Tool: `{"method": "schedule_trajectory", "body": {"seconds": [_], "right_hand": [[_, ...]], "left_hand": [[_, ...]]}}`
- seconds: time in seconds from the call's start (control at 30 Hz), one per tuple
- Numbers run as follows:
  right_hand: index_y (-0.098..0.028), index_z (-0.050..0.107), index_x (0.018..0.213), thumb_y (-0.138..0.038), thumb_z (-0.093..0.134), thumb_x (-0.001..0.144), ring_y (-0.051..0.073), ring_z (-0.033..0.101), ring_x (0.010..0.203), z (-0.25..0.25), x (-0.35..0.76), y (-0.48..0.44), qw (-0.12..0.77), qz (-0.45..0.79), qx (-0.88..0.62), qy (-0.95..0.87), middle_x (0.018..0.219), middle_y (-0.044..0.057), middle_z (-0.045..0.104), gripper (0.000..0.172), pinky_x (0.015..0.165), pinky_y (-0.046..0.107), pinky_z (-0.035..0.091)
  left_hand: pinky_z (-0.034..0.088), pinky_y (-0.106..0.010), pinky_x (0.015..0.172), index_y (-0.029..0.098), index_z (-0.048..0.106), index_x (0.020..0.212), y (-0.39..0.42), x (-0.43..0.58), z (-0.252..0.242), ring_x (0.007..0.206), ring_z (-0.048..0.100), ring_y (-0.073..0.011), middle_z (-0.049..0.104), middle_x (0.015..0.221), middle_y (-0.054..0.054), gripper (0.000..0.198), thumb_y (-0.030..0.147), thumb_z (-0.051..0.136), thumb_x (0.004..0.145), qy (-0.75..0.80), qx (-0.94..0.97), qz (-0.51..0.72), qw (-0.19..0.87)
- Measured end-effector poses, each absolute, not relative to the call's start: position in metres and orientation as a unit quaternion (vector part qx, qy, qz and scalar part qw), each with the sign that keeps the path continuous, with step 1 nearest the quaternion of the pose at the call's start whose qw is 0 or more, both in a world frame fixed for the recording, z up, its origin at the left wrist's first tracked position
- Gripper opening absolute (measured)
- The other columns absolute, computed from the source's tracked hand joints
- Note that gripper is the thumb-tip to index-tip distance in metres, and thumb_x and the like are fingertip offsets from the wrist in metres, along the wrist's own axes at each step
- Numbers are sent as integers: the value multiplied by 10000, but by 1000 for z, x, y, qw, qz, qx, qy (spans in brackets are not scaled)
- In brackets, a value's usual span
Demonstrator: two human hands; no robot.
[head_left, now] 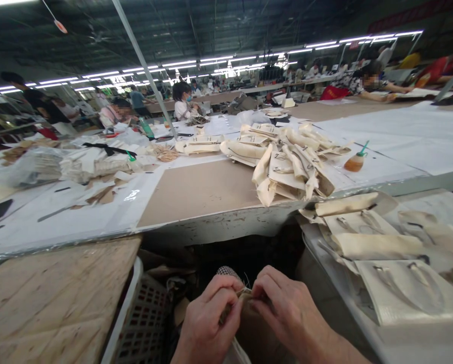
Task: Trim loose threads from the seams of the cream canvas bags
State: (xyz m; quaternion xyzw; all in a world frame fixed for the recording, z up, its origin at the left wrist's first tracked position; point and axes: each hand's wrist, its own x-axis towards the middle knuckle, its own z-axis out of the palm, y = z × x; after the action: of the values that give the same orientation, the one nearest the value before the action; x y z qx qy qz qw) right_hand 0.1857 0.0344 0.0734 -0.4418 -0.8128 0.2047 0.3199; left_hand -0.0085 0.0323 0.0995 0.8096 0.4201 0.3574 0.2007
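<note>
Here, the left hand (207,326) and right hand (289,316) meet low before the bench (204,194), fingers (226,296) of both pinched on a small cloth piece (245,294), apparently held close so that each hand can steady one edge. The cloth piece sits between the opposed fingertips, well apart from the pile of cut pieces (290,164) on the bench.

No writing can be read anywhere. The red banner (419,11) under the roof at far right is too blurred to make out (if it carries letters at all). Dark marks on the cloth pieces (287,164) look like curved lines, not letters or numbers. The scrap (245,294) at the bottom edge shows none either.
</note>
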Motion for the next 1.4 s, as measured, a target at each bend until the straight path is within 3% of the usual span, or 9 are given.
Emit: {"method": "schedule_trajectory", "body": {"seconds": [0.4,0.57,0.97,1.27,1.4], "right_hand": [[-210,556,873,-99,587,865,154,597,721,73,182,36,321,193,-445,-813,848,-1,607,116,629,260,428],[-196,582,888,-104,565,866,178,604,721,74,184,40,297,139,-456,-827,846,22,624,96,619,281,443],[-203,597,831,-157,502,937,159,557,730,82,184,48,302,154,-403,-850,846,24,592,149,619,251,435],[-227,434,936,-124,453,916,116,537,637,70,186,45,320,198,-416,-828,997,31,532,107,541,232,400],[-237,469,980,-109,447,922,124,578,715,75,187,47,303,215,-407,-834,1041,33,532,142,581,222,434]], "left_hand": [[550,-214,838,194,646,760,35,-20,94,957,682,-151,639,1202,-83,230,21,522,848,382,818,344,258],[552,-273,910,201,654,714,35,-20,96,1094,651,-212,628,1270,-78,204,33,576,800,366,824,337,270],[576,-271,885,193,620,772,32,-19,76,973,705,-177,645,1217,-90,173,84,540,879,442,772,394,232],[588,-292,858,196,611,731,32,-17,88,1020,676,-207,685,1098,-92,172,67,567,836,406,794,393,222],[588,-299,859,198,595,719,31,-18,87,1021,671,-207,675,1112,-98,176,66,558,830,395,793,414,208]]}}
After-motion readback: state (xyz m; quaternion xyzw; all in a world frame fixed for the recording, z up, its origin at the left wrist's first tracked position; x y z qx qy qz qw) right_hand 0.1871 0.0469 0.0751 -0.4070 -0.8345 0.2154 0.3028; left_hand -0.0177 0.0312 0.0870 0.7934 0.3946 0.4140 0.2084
